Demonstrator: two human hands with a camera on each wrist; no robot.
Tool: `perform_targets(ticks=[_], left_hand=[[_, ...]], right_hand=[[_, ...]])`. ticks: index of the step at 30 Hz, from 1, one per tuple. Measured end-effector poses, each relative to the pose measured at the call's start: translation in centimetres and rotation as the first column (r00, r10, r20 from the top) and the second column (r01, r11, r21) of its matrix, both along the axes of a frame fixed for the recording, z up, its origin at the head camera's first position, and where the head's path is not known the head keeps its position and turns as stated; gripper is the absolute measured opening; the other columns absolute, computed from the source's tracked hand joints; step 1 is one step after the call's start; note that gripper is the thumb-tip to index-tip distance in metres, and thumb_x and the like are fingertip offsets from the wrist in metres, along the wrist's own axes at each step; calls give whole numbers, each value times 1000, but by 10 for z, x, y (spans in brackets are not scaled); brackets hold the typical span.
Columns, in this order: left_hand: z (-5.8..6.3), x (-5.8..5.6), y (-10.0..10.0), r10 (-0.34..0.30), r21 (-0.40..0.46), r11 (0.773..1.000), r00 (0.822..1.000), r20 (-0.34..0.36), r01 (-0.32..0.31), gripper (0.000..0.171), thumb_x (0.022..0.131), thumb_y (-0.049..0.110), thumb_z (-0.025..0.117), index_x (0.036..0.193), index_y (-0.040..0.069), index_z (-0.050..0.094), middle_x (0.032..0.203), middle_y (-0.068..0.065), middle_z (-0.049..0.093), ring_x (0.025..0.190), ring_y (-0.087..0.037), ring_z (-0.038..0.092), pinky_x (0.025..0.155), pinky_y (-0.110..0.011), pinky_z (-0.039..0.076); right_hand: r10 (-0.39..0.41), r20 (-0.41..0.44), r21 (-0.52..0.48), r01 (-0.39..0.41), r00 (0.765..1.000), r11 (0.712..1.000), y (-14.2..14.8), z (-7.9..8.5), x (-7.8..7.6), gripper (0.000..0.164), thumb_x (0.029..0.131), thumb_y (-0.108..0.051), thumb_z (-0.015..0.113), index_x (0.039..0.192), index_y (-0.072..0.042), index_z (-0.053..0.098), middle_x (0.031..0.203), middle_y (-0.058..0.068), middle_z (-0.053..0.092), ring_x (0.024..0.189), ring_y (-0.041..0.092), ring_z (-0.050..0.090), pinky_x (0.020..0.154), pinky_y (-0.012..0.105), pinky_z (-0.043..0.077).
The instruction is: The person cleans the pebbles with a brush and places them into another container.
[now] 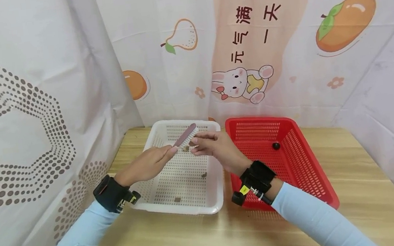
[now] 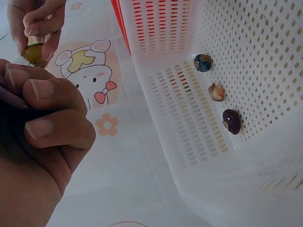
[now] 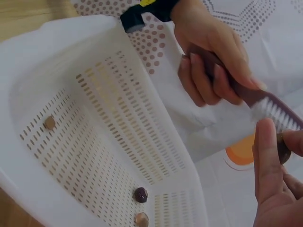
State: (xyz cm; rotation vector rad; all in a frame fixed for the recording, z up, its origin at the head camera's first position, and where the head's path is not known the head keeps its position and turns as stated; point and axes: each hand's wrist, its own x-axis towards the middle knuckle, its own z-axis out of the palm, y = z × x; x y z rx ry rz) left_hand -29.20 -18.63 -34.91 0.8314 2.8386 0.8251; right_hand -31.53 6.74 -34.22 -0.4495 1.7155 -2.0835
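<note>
My left hand [image 1: 150,162] grips the mauve handle of a scrubbing brush [image 3: 251,93] with white bristles. Facing it, my right hand [image 1: 219,146] pinches a small, glossy olive-yellow pebble-like piece [image 2: 33,55] between thumb and fingers. In the right wrist view the bristles are close beside this piece, which the fingers partly cover. Both hands are over the far part of a white plastic basket [image 1: 181,211]. Inside it lie a blue piece [image 2: 202,62], an orange-white piece [image 2: 216,92] and a dark purple piece [image 2: 232,121], each with brown patches.
Right of the white basket stands a red perforated basket [image 1: 309,163] holding a dark round piece [image 1: 276,146]. A small brown piece [image 3: 49,123] sits near the white basket's near side. Both baskets stand on a wooden table [image 1: 196,245], with printed curtains [image 1: 154,6] behind and beside it.
</note>
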Motion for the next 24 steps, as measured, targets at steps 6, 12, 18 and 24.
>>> perform_targets(ticks=[6, 12, 18, 24], left_hand=[[-1, 0, -1, -3, -18, 1000, 1000, 4, 3, 54, 101, 57, 18, 103, 19, 56, 62, 6, 33, 52, -11, 32, 51, -29, 29], [-2, 1, -2, -10, -24, 1000, 1000, 21, 11, 54, 100, 57, 17, 106, 20, 55, 63, 6, 33, 53, -11, 34, 52, -30, 30], [-1, 3, -3, -20, -4, 1000, 999, 34, 20, 52, 102, 54, 19, 111, 18, 55, 63, 6, 32, 53, -10, 31, 53, -29, 30], [-1, 6, -4, -16, -8, 1000, 999, 40, 16, 54, 102, 53, 19, 121, 17, 55, 64, 5, 32, 54, -10, 30, 53, -29, 30]], right_hand=[[32, -9, 7, -32, 999, 999, -1, -2, 2, 33, 91, -14, 66, 119, 2, 60, 113, 22, 63, 96, 31, 66, 87, 41, 49], [23, -15, 21, -23, 1000, 1000, 1, -4, 2, 34, 91, -13, 66, 120, 2, 59, 110, 19, 65, 96, 31, 66, 87, 41, 49], [60, -13, 36, -59, 998, 998, 1, -3, 3, 38, 90, -14, 67, 122, 5, 57, 109, 19, 64, 96, 31, 66, 88, 42, 48], [32, -52, 46, -30, 998, 999, 2, -1, 4, 33, 90, -13, 67, 119, 2, 61, 108, 19, 65, 96, 31, 66, 86, 39, 50]])
